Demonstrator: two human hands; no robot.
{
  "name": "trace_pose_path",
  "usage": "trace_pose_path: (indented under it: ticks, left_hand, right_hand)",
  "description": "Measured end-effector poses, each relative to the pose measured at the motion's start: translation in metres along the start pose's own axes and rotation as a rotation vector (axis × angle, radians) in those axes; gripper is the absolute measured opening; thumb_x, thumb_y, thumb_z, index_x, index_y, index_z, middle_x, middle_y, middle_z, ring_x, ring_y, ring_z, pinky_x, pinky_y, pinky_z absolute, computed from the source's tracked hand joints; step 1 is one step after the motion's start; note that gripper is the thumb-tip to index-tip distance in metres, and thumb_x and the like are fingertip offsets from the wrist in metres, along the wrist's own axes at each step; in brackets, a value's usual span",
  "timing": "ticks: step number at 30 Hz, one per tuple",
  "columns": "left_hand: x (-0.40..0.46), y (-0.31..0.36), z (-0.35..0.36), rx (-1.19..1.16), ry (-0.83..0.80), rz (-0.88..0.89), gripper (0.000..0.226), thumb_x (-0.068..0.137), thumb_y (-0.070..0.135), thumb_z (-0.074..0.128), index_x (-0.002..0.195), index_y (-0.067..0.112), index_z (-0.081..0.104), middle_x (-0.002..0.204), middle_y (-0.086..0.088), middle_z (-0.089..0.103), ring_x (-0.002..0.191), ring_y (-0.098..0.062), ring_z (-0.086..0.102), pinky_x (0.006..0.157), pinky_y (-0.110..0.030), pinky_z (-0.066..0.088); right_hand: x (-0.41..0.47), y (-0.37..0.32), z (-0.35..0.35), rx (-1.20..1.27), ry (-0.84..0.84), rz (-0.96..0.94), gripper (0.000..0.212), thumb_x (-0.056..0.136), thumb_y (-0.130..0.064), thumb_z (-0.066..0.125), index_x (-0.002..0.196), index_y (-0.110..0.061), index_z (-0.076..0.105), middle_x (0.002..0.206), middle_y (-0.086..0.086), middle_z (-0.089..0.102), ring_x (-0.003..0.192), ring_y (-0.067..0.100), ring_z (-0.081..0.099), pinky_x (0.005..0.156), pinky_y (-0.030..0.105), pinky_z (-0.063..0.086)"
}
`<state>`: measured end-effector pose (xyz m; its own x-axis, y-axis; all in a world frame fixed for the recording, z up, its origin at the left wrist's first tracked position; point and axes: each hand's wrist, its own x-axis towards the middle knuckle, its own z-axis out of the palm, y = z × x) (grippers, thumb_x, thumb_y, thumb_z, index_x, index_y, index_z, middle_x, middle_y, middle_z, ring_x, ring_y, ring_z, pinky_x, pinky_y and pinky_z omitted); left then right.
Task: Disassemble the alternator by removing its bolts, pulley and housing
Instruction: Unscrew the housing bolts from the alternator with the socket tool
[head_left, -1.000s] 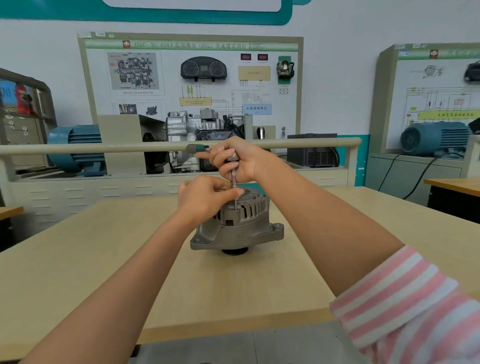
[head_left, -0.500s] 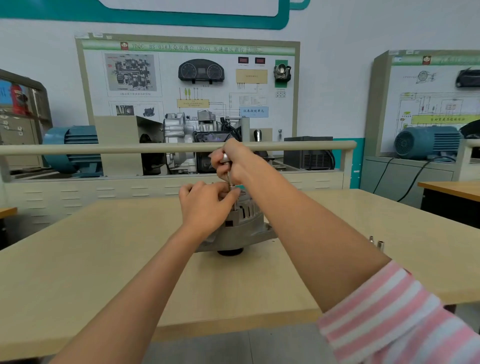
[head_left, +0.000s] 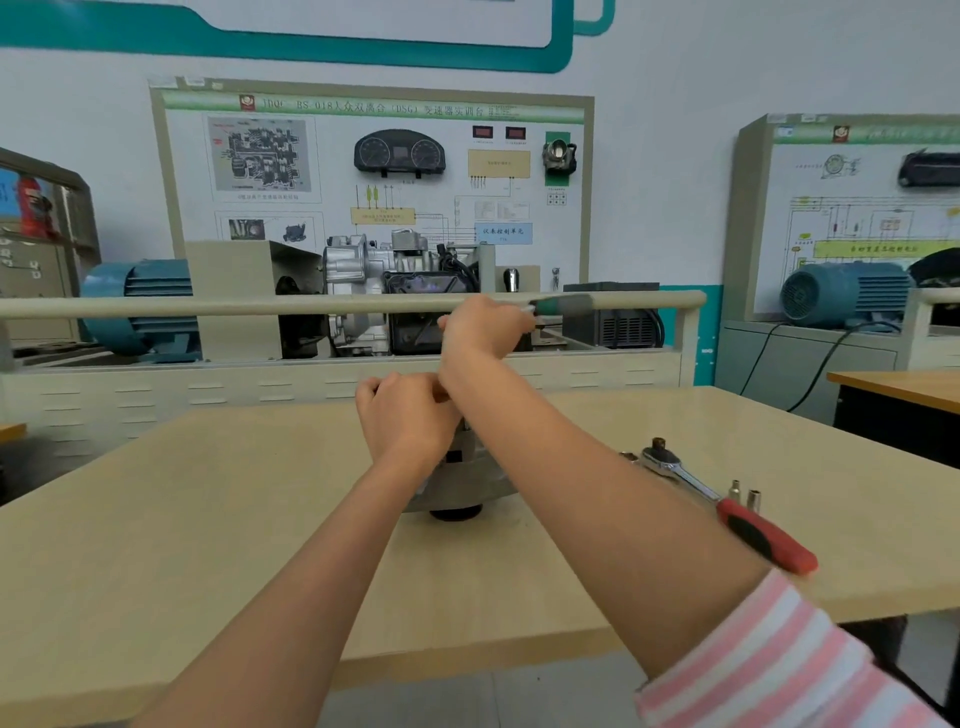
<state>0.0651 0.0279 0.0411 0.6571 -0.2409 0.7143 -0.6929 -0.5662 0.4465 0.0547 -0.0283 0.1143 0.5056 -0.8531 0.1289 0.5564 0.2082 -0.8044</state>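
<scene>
We have the alternator (head_left: 462, 483) sitting on the table (head_left: 218, 519), mostly hidden behind our two wrists; only a slice of grey housing and the dark pulley under it show, so it looks to rest pulley-down. Our left hand (head_left: 408, 415) sits on top of the alternator, fingers curled as if steadying it or pinching something small; we can't tell which, the fingertips are hidden. Our right hand (head_left: 485, 330) is above the alternator, clamped around a green-handled driver (head_left: 563, 303) whose handle sticks out to the right; the shaft and tip are hidden behind the hands, so contact with a bolt is not confirmed.

Right of the alternator: a red-handled ratchet (head_left: 727, 506) lies flat on the table; two small sockets (head_left: 744, 494) stand upright just beside its shank.

Progress, as a judgement: early; housing halves look joined, pulley looks fitted, no loose bolts visible on the table. We're likely on the housing bolts; remaining: the rest of the bolts, pulley nut, pulley, splitting the housing.

Risk: alternator is unclamped, may rotate under torque.
</scene>
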Motion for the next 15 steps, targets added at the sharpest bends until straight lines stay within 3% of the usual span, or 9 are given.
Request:
trace_pose_path:
  ticks: [2, 5, 7, 10, 13, 15]
  left_hand:
    - [-0.001, -0.001, 0.001, 0.004, 0.001, 0.028, 0.037, 0.093, 0.03, 0.051, 0.056, 0.027, 0.05, 0.052, 0.012, 0.043, 0.077, -0.019, 0.048, 0.087, -0.032, 0.02]
    - [0.001, -0.005, 0.004, 0.042, -0.035, 0.068, 0.045, 0.093, 0.049, 0.048, 0.056, 0.024, 0.052, 0.051, 0.009, 0.044, 0.083, -0.016, 0.049, 0.082, -0.032, 0.018]
    - [0.003, -0.007, 0.005, 0.029, -0.061, 0.081, 0.05, 0.094, 0.05, 0.048, 0.052, 0.022, 0.047, 0.05, 0.008, 0.043, 0.084, -0.015, 0.048, 0.078, -0.031, 0.016]
    - [0.006, -0.009, 0.002, -0.014, -0.105, 0.063, 0.047, 0.093, 0.05, 0.05, 0.057, 0.021, 0.057, 0.051, 0.008, 0.043, 0.085, -0.015, 0.049, 0.071, -0.03, 0.011]
    - [0.006, -0.008, 0.001, -0.041, -0.114, 0.054, 0.045, 0.092, 0.05, 0.052, 0.062, 0.019, 0.062, 0.053, 0.007, 0.045, 0.085, -0.016, 0.05, 0.074, -0.03, 0.013]
    - [0.004, -0.006, 0.001, -0.025, -0.103, 0.04, 0.043, 0.093, 0.049, 0.051, 0.061, 0.023, 0.061, 0.057, 0.006, 0.051, 0.087, -0.017, 0.051, 0.081, -0.031, 0.017]
  right_hand:
    - [0.004, -0.006, 0.002, -0.071, -0.095, 0.147, 0.01, 0.099, -0.01, 0.035, 0.106, -0.009, 0.041, 0.067, 0.003, 0.046, 0.043, 0.012, 0.046, 0.028, 0.016, 0.028]
    - [0.019, -0.016, -0.004, -0.096, -0.404, 0.459, 0.027, 0.099, -0.014, 0.025, 0.081, -0.011, 0.044, 0.042, -0.002, 0.038, 0.024, 0.005, 0.03, 0.025, 0.015, 0.014]
    - [0.03, -0.018, -0.011, -0.083, -0.669, 0.623, 0.033, 0.101, -0.014, 0.023, 0.094, -0.002, 0.054, 0.039, -0.007, 0.037, 0.024, 0.002, 0.028, 0.026, 0.013, 0.013]
    - [0.036, -0.019, -0.018, -0.094, -0.909, 0.735, 0.035, 0.1, -0.013, 0.027, 0.116, 0.009, 0.051, 0.045, -0.009, 0.042, 0.025, 0.003, 0.031, 0.028, 0.012, 0.015]
    - [0.03, -0.019, -0.018, -0.041, -0.868, 0.726, 0.033, 0.099, -0.011, 0.029, 0.115, 0.008, 0.05, 0.045, -0.009, 0.042, 0.026, 0.002, 0.031, 0.028, 0.011, 0.015]
    - [0.023, -0.015, -0.015, 0.017, -0.633, 0.592, 0.028, 0.098, -0.009, 0.028, 0.112, -0.007, 0.051, 0.045, -0.006, 0.044, 0.028, 0.001, 0.033, 0.026, 0.012, 0.016]
